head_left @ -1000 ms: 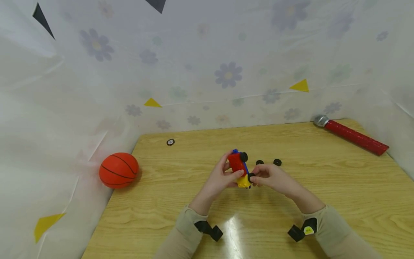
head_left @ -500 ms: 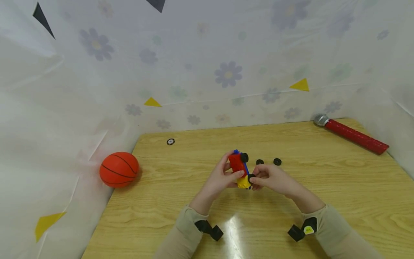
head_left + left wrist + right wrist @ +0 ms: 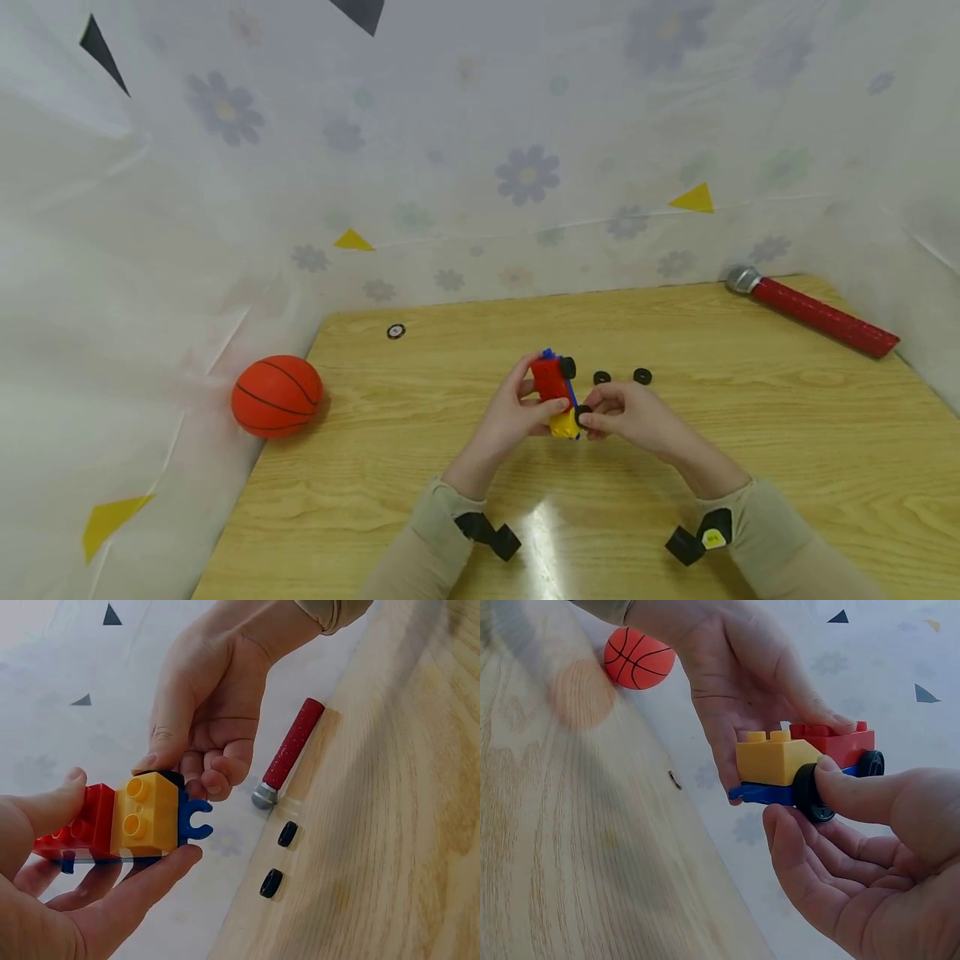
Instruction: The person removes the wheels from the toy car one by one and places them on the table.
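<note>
My left hand grips a toy block car made of a red brick, a yellow brick and a blue base, held above the table. One black wheel sits on the car's far end, on the side facing my right hand. With thumb and fingers, my right hand pinches a second black wheel at the car's side by the yellow brick. A blue hook sticks out from the base beyond the yellow brick.
Two loose black wheels lie on the wooden table beyond my right hand. A small round black-and-white disc lies at the back left. An orange basketball stands at the left edge, a red toy microphone at the back right.
Both hands keep nearly the same place around the car. The right thumb and fingers stay on the wheel by the yellow brick, with only slight shifts.
</note>
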Demonstrator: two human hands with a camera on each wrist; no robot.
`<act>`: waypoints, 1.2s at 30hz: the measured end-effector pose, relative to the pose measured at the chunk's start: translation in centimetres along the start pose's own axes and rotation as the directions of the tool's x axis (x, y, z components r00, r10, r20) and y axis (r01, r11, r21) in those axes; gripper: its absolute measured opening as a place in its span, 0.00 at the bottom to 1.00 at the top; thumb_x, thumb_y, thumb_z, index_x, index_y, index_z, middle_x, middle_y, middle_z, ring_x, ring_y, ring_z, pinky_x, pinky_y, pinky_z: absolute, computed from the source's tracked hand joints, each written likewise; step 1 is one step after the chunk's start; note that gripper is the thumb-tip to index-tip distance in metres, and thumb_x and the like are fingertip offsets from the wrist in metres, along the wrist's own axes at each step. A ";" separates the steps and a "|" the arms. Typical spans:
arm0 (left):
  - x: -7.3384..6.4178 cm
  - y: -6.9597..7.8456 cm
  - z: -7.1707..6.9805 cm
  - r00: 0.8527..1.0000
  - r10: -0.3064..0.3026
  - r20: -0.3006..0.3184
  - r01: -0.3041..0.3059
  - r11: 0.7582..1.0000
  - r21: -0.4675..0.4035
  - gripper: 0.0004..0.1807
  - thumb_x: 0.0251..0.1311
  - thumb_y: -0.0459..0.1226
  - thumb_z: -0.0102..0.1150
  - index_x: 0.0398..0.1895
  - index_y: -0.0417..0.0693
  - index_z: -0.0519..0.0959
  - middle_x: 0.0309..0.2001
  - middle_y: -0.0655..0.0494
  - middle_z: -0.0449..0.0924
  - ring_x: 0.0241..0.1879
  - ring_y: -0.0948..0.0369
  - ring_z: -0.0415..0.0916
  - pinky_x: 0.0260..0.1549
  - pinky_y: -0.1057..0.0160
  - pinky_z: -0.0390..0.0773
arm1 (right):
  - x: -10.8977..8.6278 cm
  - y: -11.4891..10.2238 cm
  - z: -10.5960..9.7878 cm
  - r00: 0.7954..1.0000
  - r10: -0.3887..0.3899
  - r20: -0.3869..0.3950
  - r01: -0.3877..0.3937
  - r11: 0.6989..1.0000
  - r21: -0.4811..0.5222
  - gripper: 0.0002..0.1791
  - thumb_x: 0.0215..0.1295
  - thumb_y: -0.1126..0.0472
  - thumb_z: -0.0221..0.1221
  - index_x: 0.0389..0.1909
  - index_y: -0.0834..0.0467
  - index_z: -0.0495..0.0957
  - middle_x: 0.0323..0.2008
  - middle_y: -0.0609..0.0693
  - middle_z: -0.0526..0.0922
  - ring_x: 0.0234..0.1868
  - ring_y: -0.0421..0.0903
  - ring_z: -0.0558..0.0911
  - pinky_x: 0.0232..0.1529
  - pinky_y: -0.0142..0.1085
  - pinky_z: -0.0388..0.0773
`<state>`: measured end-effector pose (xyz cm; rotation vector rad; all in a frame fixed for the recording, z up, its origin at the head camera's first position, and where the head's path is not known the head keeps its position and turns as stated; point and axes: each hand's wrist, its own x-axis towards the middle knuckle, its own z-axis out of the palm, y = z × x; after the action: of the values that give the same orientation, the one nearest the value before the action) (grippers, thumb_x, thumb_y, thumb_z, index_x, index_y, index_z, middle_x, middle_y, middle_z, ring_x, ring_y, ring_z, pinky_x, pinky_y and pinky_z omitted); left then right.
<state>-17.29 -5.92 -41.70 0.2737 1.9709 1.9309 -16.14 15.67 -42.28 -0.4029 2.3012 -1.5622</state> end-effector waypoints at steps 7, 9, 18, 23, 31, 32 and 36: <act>0.1 -0.2 0.1 1.000 -0.007 -0.023 0.006 0.999 -0.035 0.40 0.62 0.34 0.66 0.74 0.65 0.61 0.58 0.43 0.78 0.49 0.49 0.84 0.38 0.51 0.86 | -0.1 0.0 0.3 1.000 0.007 -0.021 -0.007 1.000 -0.003 0.15 0.68 0.59 0.62 0.45 0.68 0.77 0.34 0.57 0.86 0.36 0.56 0.86 0.41 0.45 0.85; 0.2 -0.3 0.1 1.000 -0.007 -0.027 0.005 0.999 -0.041 0.40 0.61 0.33 0.66 0.74 0.65 0.61 0.58 0.42 0.78 0.49 0.49 0.84 0.37 0.51 0.86 | -0.1 0.0 0.3 1.000 0.008 -0.030 -0.008 1.000 -0.004 0.15 0.68 0.60 0.62 0.46 0.68 0.77 0.34 0.56 0.86 0.36 0.55 0.86 0.41 0.44 0.85; 0.2 -0.5 0.2 0.999 -0.001 -0.040 -0.001 0.999 -0.052 0.40 0.60 0.32 0.67 0.73 0.65 0.62 0.56 0.43 0.79 0.49 0.49 0.84 0.37 0.51 0.86 | -0.2 -0.3 0.4 0.998 0.010 -0.056 -0.011 1.000 -0.009 0.16 0.67 0.61 0.63 0.46 0.70 0.78 0.34 0.60 0.86 0.35 0.56 0.87 0.39 0.45 0.86; 0.0 -0.2 0.3 0.999 0.006 -0.048 -0.008 0.999 -0.034 0.40 0.60 0.33 0.67 0.73 0.64 0.62 0.56 0.43 0.80 0.48 0.50 0.84 0.36 0.52 0.86 | -0.2 -0.5 0.3 0.998 0.012 -0.062 -0.013 1.000 -0.012 0.16 0.66 0.61 0.63 0.46 0.71 0.78 0.35 0.63 0.86 0.35 0.56 0.87 0.39 0.46 0.86; -0.1 0.1 0.7 0.998 0.012 -0.069 -0.013 1.000 -0.027 0.40 0.59 0.33 0.68 0.73 0.63 0.62 0.54 0.44 0.80 0.47 0.51 0.85 0.35 0.53 0.87 | -0.2 -0.4 0.2 0.997 0.020 -0.070 -0.021 1.000 -0.014 0.15 0.66 0.64 0.63 0.46 0.72 0.78 0.35 0.62 0.86 0.35 0.56 0.87 0.39 0.46 0.86; -0.1 0.1 0.8 0.997 0.014 -0.072 -0.016 1.000 -0.025 0.40 0.59 0.33 0.68 0.73 0.62 0.63 0.54 0.44 0.80 0.47 0.51 0.85 0.35 0.53 0.87 | -0.2 -0.4 0.2 0.997 0.022 -0.071 -0.023 1.000 -0.013 0.15 0.66 0.64 0.63 0.47 0.72 0.78 0.35 0.62 0.86 0.35 0.57 0.87 0.39 0.46 0.86; -0.1 0.0 0.9 0.997 0.018 -0.080 -0.019 1.000 -0.010 0.40 0.59 0.33 0.69 0.73 0.63 0.63 0.53 0.44 0.80 0.46 0.51 0.85 0.35 0.53 0.87 | -0.2 -0.3 0.1 0.998 0.024 -0.066 -0.024 1.000 -0.001 0.15 0.67 0.65 0.62 0.47 0.73 0.78 0.36 0.63 0.86 0.35 0.58 0.87 0.39 0.46 0.86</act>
<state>-16.87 -5.13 -41.70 0.2156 2.0145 1.9927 -15.93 15.53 -42.06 -0.3280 2.3483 -1.5846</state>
